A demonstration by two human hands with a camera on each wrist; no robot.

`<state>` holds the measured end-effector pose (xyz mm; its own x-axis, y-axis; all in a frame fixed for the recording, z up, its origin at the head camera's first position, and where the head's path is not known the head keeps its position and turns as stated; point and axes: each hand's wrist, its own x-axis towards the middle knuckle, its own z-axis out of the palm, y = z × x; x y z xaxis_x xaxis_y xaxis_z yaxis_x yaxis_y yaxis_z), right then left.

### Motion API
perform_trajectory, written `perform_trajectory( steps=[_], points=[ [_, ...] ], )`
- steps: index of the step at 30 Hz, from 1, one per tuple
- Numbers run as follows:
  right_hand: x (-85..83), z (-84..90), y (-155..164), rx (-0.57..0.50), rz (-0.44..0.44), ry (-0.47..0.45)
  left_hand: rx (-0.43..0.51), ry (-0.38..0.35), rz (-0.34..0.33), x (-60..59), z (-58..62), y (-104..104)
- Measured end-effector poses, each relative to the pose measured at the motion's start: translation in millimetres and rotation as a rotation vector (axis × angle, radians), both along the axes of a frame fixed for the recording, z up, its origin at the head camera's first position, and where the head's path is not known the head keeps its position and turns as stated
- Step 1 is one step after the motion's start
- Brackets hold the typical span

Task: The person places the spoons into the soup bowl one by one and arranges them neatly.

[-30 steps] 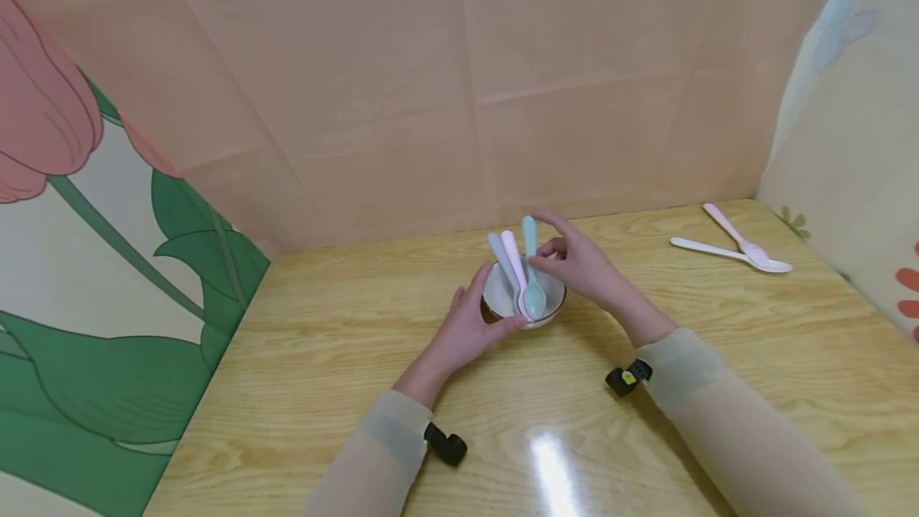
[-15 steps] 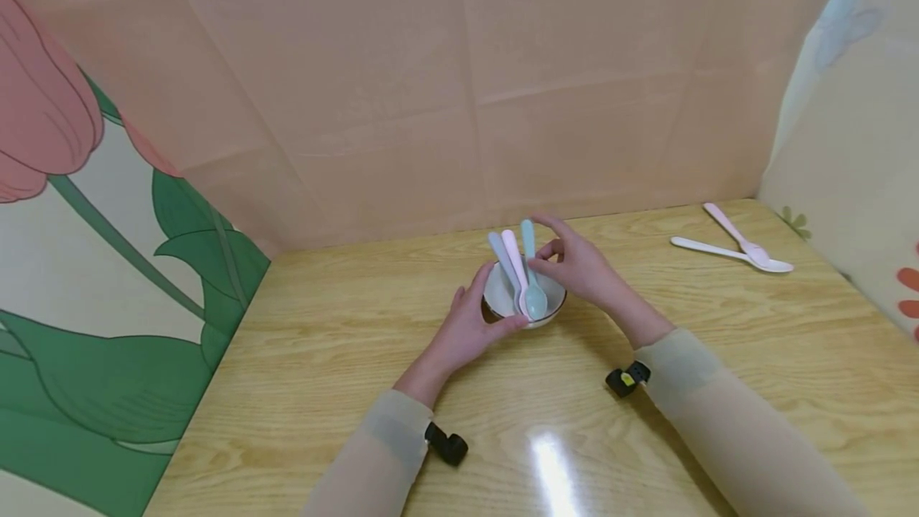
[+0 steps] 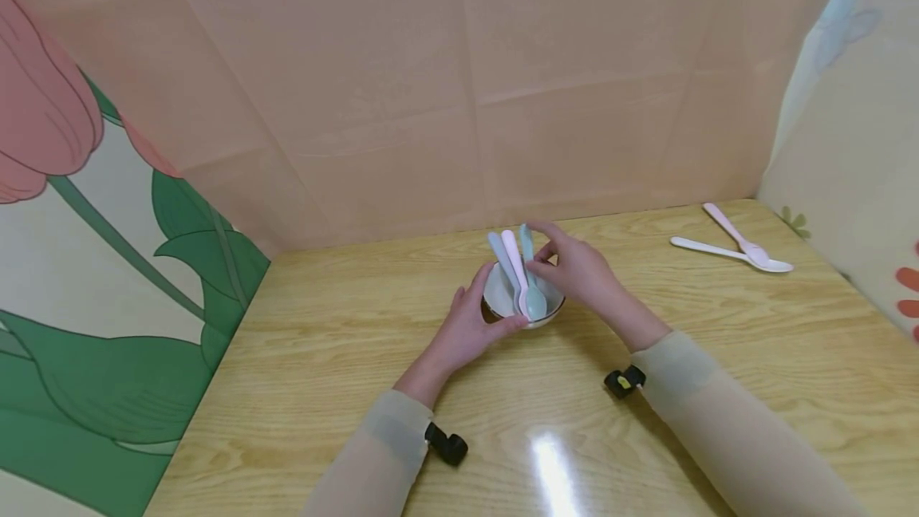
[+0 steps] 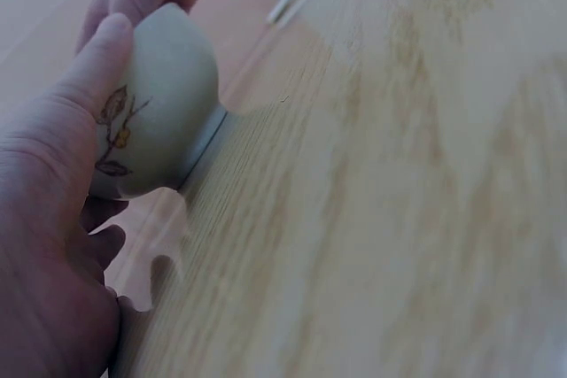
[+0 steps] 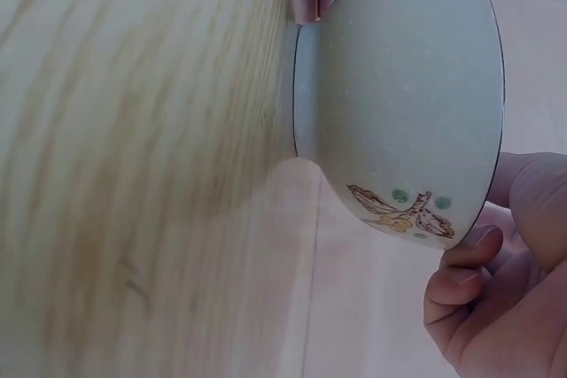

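A small white bowl (image 3: 497,289) with a dark rim and a painted leaf sprig stands on the table in the head view. My left hand (image 3: 470,325) grips its left side, thumb at the near rim. Leaning inside are a blue-grey spoon (image 3: 498,247) and a pink spoon (image 3: 512,254), side by side. Beside them, my right hand (image 3: 580,268) pinches the handle of a light teal spoon (image 3: 534,305), whose head is down in the bowl. In the right wrist view the bowl (image 5: 407,95) hides the spoons, and curled right fingers (image 5: 461,289) are close to its rim.
To the right on the wooden table (image 3: 345,341), a pink spoon (image 3: 727,223) lies across a white spoon (image 3: 707,248). A peach cloth wall (image 3: 373,102) rises behind the table, and a patterned panel (image 3: 847,158) borders its right side.
The right hand has come slightly down and left, and the teal spoon's handle has sunk lower against the bowl. The left hand, bowl and other spoons have stayed put.
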<state>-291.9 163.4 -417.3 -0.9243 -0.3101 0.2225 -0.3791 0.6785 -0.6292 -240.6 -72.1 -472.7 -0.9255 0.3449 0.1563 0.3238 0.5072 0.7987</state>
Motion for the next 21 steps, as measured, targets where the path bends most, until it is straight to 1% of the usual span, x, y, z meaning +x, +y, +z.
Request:
perform_trajectory(
  steps=[6,14,21],
  points=[
    [2.2,2.4,-0.2,0.013,-0.001,-0.007,0.001,0.002,-0.002,-1.2,-1.6,0.0],
    [0.9,1.6,0.2,0.015,0.004,-0.011,0.008,-0.01,0.002,-0.1,-0.8,-0.4],
    [1.5,-0.2,1.0,0.017,0.007,-0.012,0.011,0.003,-0.003,-0.9,-1.2,-0.4]
  ],
)
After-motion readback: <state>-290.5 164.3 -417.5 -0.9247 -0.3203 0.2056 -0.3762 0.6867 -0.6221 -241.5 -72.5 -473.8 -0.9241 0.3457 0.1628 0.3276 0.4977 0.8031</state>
